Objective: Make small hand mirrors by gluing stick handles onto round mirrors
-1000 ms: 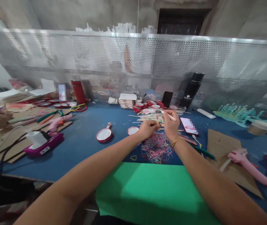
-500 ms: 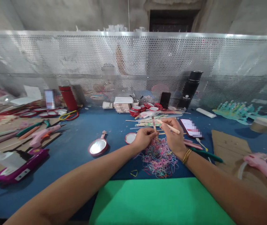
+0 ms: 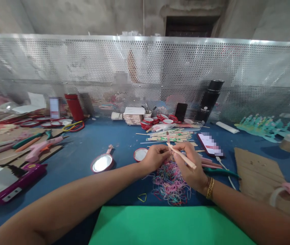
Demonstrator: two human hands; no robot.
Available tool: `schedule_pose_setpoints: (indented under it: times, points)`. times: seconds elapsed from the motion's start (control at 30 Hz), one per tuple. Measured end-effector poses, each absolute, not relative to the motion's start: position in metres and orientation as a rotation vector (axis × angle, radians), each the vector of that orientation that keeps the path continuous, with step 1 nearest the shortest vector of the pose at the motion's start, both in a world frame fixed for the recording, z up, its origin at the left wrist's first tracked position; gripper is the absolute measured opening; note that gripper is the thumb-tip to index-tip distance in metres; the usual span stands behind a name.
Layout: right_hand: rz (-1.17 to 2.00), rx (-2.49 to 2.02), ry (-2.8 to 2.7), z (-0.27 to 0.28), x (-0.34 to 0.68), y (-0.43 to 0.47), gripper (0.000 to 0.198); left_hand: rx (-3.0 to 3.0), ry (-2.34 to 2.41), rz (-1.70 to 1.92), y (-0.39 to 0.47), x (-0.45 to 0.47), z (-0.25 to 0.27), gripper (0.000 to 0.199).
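Observation:
My left hand (image 3: 157, 158) is closed in a pinch on a narrow pinkish-brown strip (image 3: 167, 136) that stands upright. My right hand (image 3: 192, 166) grips a pale wooden stick (image 3: 187, 160), slanted with its thin tip at the strip, close to my left fingertips. Whether the tip touches the strip I cannot tell. Below both hands lies a tangled pile of colourful rubber bands (image 3: 171, 189). A red-rimmed round piece (image 3: 140, 155) is partly hidden behind my left hand. Further left lies a small red-rimmed mirror (image 3: 102, 163) with a short handle.
A green sheet (image 3: 170, 224) covers the near edge. Behind the hands lie wooden sticks (image 3: 180, 135) and a phone (image 3: 209, 143) on a cable. At left are a pink glue gun (image 3: 36, 149) and a purple power strip (image 3: 14, 190); cardboard (image 3: 257, 170) lies right.
My right hand has come left and down, bringing the wooden stick's tip to the strip near my left fingers. The whole view has shifted slightly.

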State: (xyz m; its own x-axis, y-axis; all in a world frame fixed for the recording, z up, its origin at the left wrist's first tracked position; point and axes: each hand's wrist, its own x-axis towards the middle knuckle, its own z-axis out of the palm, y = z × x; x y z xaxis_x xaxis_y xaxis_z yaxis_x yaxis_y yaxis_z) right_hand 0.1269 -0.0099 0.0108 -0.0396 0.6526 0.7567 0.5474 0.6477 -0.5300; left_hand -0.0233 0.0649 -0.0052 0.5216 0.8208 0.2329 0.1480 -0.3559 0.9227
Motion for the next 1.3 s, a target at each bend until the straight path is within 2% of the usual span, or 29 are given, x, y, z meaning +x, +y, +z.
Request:
schedule_pose_setpoints:
  times: [0.27, 0.47, 0.87, 1.3]
  points:
    - [-0.016, -1.037, -1.717, 0.009, 0.132, -0.009, 0.012, 1.766, 0.776, 0.800, 0.066, -0.025, -0.004, 0.041]
    - [-0.014, -1.058, -1.729, 0.006, 0.129, -0.013, 0.009, 1.911, 0.883, 0.824, 0.068, -0.026, -0.006, 0.036]
    - [-0.046, -1.164, -1.642, 0.000, 0.131, -0.001, 0.004, 2.007, 0.919, 0.817, 0.072, -0.026, -0.004, 0.038]
    - [-0.052, -1.168, -1.675, 0.001, 0.130, 0.000, 0.006, 2.074, 0.937, 0.793, 0.073, -0.028, -0.004, 0.027]
